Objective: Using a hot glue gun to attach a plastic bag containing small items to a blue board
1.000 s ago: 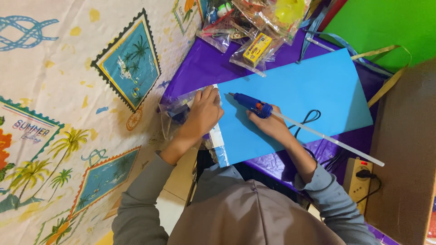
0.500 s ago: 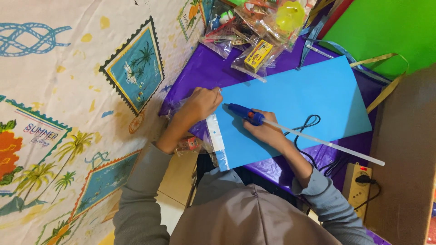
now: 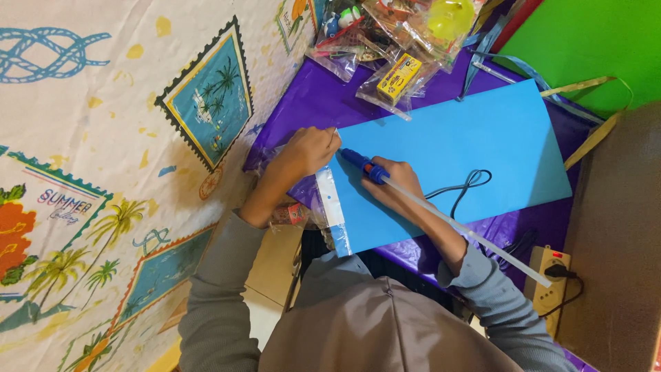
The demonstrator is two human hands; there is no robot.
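My right hand (image 3: 396,182) is closed around a blue glue gun (image 3: 361,164), its nozzle aimed toward ten o'clock at the near-left corner of the blue sheet (image 3: 468,148). A long clear glue stick (image 3: 468,234) trails from the gun toward four o'clock. My left hand (image 3: 306,151), fingers curled, presses the sheet's corner at nine o'clock from the gun, just touching it. The sheet lies flat on the purple surface (image 3: 310,103). A black cord (image 3: 465,186) loops across the sheet. At twelve o'clock, clear packets (image 3: 392,76) are piled; a power strip (image 3: 547,272) sits at four o'clock.
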